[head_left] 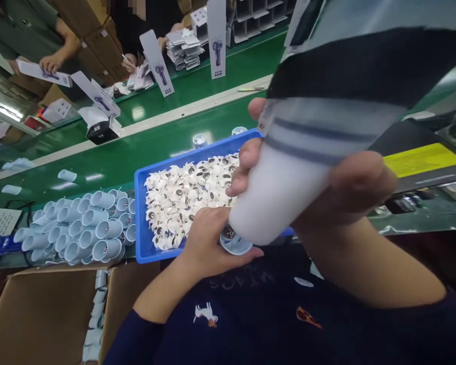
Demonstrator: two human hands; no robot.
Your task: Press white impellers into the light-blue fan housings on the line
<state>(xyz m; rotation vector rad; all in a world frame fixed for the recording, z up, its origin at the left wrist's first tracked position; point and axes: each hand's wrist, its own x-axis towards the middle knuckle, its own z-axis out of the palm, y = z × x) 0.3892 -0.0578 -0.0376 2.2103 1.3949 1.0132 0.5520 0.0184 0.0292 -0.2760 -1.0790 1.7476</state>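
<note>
My left hand [209, 238] is wrapped round a light-blue plastic cylinder housing [237, 247], its open end up, with a small dark round part showing inside. My right hand [349, 187] grips a large white cylindrical object [285, 182] with thin dark stripes and a wide black band. It is tilted and blurred, close to the camera, so I cannot make out its kind. Its lower end is at the housing's rim; whether they touch I cannot tell. Behind my hands, a blue tray [138, 218] holds many small white fan blades [178, 197] with dark centres.
Many light-blue housings [95, 218] are piled left of the tray. More stand on the green bench [152, 137]. A cardboard box [45, 314] is at lower left. Across the bench, two people handle white printed cartons [157, 63]. A yellow label [421, 159] is at right.
</note>
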